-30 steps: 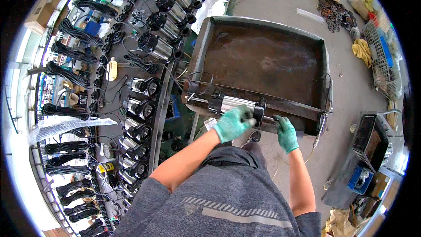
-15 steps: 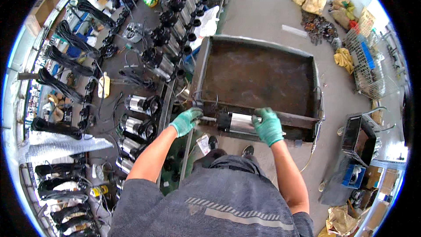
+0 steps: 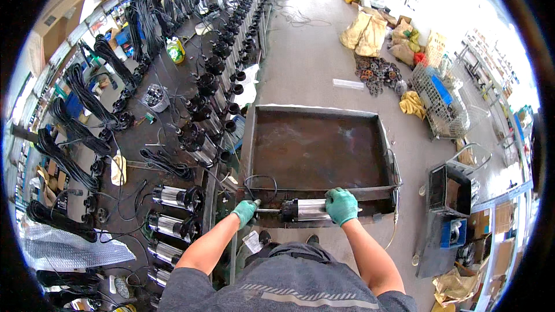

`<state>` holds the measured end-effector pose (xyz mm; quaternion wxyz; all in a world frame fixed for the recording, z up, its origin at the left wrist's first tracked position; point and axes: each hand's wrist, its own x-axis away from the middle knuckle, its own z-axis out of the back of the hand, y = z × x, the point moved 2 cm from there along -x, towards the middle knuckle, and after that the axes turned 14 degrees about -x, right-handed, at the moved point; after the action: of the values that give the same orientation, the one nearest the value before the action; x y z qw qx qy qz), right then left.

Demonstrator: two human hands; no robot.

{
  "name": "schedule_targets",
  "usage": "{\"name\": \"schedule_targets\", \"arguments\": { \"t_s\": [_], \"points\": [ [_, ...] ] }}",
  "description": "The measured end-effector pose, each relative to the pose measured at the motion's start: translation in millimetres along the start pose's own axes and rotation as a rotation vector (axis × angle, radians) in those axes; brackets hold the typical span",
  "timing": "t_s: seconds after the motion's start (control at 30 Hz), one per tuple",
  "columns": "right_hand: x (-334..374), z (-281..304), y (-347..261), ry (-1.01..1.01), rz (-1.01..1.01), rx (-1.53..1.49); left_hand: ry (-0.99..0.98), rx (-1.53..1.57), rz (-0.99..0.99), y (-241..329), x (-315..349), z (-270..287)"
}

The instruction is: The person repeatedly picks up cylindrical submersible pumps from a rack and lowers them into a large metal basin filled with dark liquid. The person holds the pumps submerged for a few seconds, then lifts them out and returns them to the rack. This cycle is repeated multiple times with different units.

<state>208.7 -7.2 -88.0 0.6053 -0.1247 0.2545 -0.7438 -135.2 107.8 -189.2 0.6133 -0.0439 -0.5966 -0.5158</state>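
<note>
A silver pump motor (image 3: 309, 210) with a black collar lies sideways across the near edge of a dark metal tray. My right hand (image 3: 342, 205), in a green glove, is wrapped over the motor's right end. From the black collar a thin metal rod (image 3: 268, 210) runs left towards my left hand (image 3: 247, 212), also gloved in green. The left fingers are closed at the rod's outer end; what exactly they grip is hidden. A black cable (image 3: 260, 179) loops up over the tray wall beside that hand.
The shallow tray (image 3: 315, 107) stands in front of me. On the left, a long bench carries silver motors (image 3: 173, 196), coiled black cables (image 3: 66, 162) and a green-yellow bottle (image 3: 175, 50). To the right are a black crate (image 3: 450, 189), a wire basket (image 3: 442, 101) and sacks (image 3: 364, 30).
The whole view has tilted up, so the tray and motor sit lower in the picture and more of the far floor shows. Both hands stay at the motor and its rod.
</note>
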Motion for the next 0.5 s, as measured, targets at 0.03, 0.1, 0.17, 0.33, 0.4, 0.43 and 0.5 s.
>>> {"name": "schedule_targets", "arguments": {
  "t_s": [0.03,0.1,0.17,0.33,0.4,0.43,0.5],
  "points": [
    [-2,-4,-3,-0.004,0.013,-0.011,0.142,-0.204,-0.149,10,23,7],
    [1,1,-3,0.027,0.004,-0.001,0.399,-0.448,-0.505,6,32,8],
    [5,5,-3,0.054,-0.006,-0.016,0.383,-0.781,-0.875,7,53,14],
    [3,5,-5,-0.010,-0.028,-0.006,0.359,-1.106,-1.061,-1,42,22],
    [3,5,-1,-0.014,-0.047,0.013,0.366,-1.050,-1.143,2,37,22],
    [4,4,2,-0.011,-0.058,0.019,0.293,-0.903,-1.030,2,32,22],
    [3,3,-1,-0.018,-0.062,0.019,0.159,-0.613,-0.783,2,37,23]
  ]
}}
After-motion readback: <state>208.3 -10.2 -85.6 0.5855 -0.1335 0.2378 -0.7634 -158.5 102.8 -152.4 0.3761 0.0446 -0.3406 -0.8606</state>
